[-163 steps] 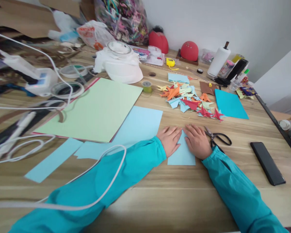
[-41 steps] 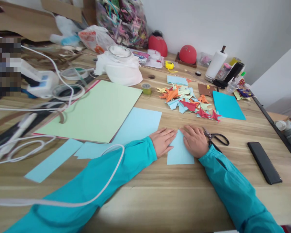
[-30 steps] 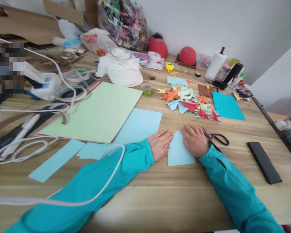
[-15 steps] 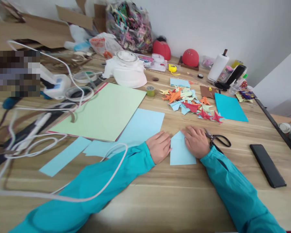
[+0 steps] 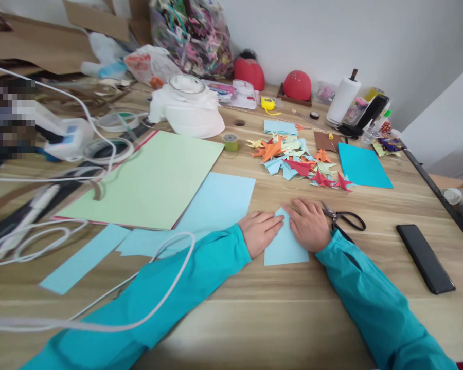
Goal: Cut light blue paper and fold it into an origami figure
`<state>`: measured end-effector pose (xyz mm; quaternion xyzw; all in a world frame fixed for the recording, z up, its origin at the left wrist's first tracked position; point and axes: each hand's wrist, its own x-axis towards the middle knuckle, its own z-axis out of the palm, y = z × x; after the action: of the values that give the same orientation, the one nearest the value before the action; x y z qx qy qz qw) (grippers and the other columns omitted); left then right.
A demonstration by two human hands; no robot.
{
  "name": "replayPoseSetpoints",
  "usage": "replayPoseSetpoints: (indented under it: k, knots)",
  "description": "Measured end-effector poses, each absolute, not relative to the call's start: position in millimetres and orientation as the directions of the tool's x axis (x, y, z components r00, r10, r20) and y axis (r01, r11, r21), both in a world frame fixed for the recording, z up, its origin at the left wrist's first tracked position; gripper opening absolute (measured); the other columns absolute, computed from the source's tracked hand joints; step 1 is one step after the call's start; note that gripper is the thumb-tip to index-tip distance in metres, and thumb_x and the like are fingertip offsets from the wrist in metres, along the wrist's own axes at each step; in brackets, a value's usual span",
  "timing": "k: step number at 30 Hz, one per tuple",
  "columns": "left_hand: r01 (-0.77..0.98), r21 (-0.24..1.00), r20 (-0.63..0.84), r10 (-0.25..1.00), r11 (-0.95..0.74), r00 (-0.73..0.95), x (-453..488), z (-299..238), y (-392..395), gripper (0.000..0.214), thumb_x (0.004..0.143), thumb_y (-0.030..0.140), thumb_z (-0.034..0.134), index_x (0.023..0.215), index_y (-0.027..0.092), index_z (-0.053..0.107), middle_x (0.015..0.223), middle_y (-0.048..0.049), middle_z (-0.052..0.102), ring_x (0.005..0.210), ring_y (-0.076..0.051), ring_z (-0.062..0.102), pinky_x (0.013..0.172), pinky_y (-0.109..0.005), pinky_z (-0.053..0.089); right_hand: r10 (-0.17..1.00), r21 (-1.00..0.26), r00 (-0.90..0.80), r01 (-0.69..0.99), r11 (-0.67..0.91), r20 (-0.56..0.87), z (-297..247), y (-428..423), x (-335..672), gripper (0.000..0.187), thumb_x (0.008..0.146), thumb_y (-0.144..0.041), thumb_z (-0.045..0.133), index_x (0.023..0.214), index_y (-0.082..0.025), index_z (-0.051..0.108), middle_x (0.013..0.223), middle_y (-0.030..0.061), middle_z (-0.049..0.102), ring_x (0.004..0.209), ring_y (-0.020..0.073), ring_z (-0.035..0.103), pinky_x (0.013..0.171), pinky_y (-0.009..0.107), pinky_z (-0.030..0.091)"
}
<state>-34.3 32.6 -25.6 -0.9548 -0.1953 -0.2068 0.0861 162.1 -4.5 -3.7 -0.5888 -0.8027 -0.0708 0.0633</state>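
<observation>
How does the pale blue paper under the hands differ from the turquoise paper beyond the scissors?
The pale blue paper is lighter in colour than the turquoise paper. The left hand and right hand touch the pale blue paper; no hand touches the turquoise paper. Both lie on the table.

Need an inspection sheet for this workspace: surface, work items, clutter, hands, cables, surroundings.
Surface: wood-grain table.
Work items: small light-blue paper, lying on the table.
Clutter: multicoloured folded-paper pieces, pale green sheet, black-handled scissors, black phone.
Hands: left hand on the paper's left side, right hand on its right; fingers extended.
Cables: white cable crossing the left sleeve in view.
Surroundings: pale wall; co-workers, nothing seen.
</observation>
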Motion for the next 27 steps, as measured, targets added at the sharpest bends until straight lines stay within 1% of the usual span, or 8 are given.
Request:
replayPoseSetpoints:
  k: [2,6,13,19,21,23,25,27]
  knots:
    - [0.397,-0.068,0.403,0.339,-0.915,0.851,-37,-28,34,0.029,0.092,0.022,0.045,0.114,0.014,0.062,0.121,-0.0110,0.063,0.103,-0.022,0.057,0.081,-0.037,0.045,0.936,0.033,-0.300,0.954,0.299,0.185,-4,-5,162,0.042,0.094,-0.031,0.037,0.134,-0.029,0.048,0.134,0.0064,0.051,0.121,0.0264,0.042,0.098,0.042,0.031]
    - [0.399,-0.069,0.425,0.335,-0.914,0.841,-39,-25,34,0.028,0.092,0.021,0.044,0.112,0.013,0.063,0.120,-0.0094,0.064,0.101,-0.023,0.057,0.081,-0.038,0.044,0.938,0.020,-0.297,0.954,0.299,0.176,-4,-5,162,0.042,0.094,-0.031,0.036,0.134,-0.029,0.048,0.134,0.0058,0.051,0.121,0.0266,0.042,0.099,0.042,0.031]
    - [0.392,-0.050,0.402,0.341,-0.918,0.850,-38,-23,33,0.030,0.093,0.021,0.041,0.114,0.013,0.062,0.120,-0.0106,0.064,0.101,-0.022,0.055,0.083,-0.039,0.044,0.936,0.025,-0.309,0.951,0.310,0.168,-5,-4,164,0.042,0.094,-0.031,0.038,0.134,-0.030,0.048,0.136,0.0055,0.049,0.123,0.0268,0.041,0.099,0.043,0.031]
    - [0.376,-0.003,0.375,0.347,-0.927,0.859,-37,-20,34,0.032,0.091,0.026,0.043,0.113,0.012,0.061,0.119,-0.0117,0.063,0.096,-0.023,0.054,0.081,-0.040,0.043,0.939,-0.017,-0.294,0.953,0.301,0.177,-6,-3,164,0.049,0.093,-0.031,0.038,0.140,-0.017,0.040,0.135,0.0095,0.051,0.120,0.0273,0.041,0.100,0.042,0.030]
    - [0.367,-0.002,0.373,0.340,-0.930,0.863,-37,-20,35,0.032,0.091,0.027,0.043,0.112,0.012,0.061,0.118,-0.0120,0.063,0.093,-0.023,0.054,0.080,-0.040,0.043,0.938,-0.013,-0.298,0.952,0.305,0.175,-5,-4,164,0.047,0.093,-0.031,0.037,0.140,-0.021,0.041,0.136,0.0077,0.050,0.121,0.0272,0.041,0.100,0.042,0.030]
    - [0.366,0.002,0.377,0.340,-0.931,0.862,-35,-21,35,0.032,0.091,0.027,0.042,0.112,0.012,0.062,0.117,-0.0120,0.063,0.090,-0.023,0.054,0.079,-0.039,0.043,0.937,0.004,-0.306,0.951,0.310,0.169,-4,-4,164,0.043,0.094,-0.031,0.036,0.136,-0.027,0.045,0.136,0.0057,0.049,0.122,0.0274,0.041,0.099,0.042,0.030]
    - [0.393,0.010,0.391,0.365,-0.920,0.845,-33,-22,35,0.036,0.092,0.030,0.040,0.113,0.010,0.061,0.117,-0.0134,0.063,0.089,-0.024,0.054,0.079,-0.039,0.043,0.937,0.019,-0.309,0.950,0.310,0.165,-3,-4,164,0.041,0.094,-0.031,0.037,0.134,-0.030,0.048,0.136,0.0052,0.049,0.121,0.0276,0.041,0.098,0.043,0.030]
    - [0.448,0.018,0.407,0.415,-0.894,0.814,-29,-23,36,0.041,0.093,0.033,0.039,0.116,0.005,0.059,0.120,-0.0169,0.060,0.091,-0.025,0.054,0.081,-0.040,0.044,0.938,0.026,-0.305,0.952,0.305,0.162,-2,-3,163,0.041,0.093,-0.030,0.038,0.134,-0.031,0.048,0.135,0.0055,0.049,0.120,0.0277,0.041,0.097,0.043,0.031]
